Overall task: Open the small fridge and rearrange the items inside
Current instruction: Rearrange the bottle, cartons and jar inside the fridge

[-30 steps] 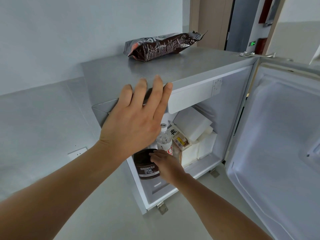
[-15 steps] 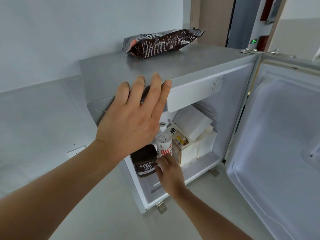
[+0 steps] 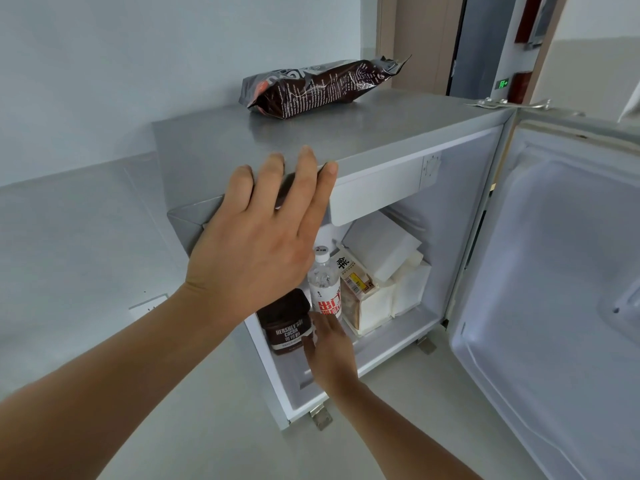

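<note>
The fridge (image 3: 381, 140) stands open, and the left hand (image 3: 252, 251) lies flat, fingers straight, on the front edge of its top. At the front left inside, the jar (image 3: 285, 327) and bottle (image 3: 323, 289) stand side by side. The right hand (image 3: 330, 351) reaches in at their bases, but I cannot tell whether it grips.

Small grey fridge (image 3: 346, 143) at frame centre, door (image 3: 554, 271) open at right. Inside, left to right: brown cocoa jar (image 3: 285, 327), upright water bottle (image 3: 323, 289), tilted carton (image 3: 356, 282), white packs (image 3: 381, 247).
</note>
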Demonstrator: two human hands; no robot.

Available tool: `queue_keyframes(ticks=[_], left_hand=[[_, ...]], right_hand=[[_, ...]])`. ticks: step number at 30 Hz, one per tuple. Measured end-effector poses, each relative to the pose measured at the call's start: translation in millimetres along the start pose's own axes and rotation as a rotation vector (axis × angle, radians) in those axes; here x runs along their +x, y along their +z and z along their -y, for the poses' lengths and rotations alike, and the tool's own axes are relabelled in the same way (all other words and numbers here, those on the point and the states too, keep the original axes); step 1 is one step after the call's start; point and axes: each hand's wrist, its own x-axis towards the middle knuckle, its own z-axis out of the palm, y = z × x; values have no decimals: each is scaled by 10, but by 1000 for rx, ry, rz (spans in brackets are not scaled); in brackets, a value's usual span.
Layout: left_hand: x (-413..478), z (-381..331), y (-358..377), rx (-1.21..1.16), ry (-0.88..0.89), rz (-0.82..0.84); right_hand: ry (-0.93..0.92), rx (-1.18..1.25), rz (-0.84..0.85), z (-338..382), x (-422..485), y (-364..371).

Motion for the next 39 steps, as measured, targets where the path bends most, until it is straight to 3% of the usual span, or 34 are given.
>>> queue_keyframes(ticks=[3,5,9,15,29,39], left_hand=[[2,-9,9,-4,-2,-13],[3,-5,10,-1,-2,-16],[0,-7,1,8,1,-11],[3,-9,11,7,-1,-27],[0,-17,7,3,-5,-9],[2,-15,8,6,-6,-14]], right_hand=[[-287,-181,-47,38,47,-79],[-356,-262,41,106,125,-110],[-367,-355,242,210,295,-120],[-439,-456,330,288,379,-163],[-544,-486,254,250,397,-156],[-538,-371,214,188,384,-77]])
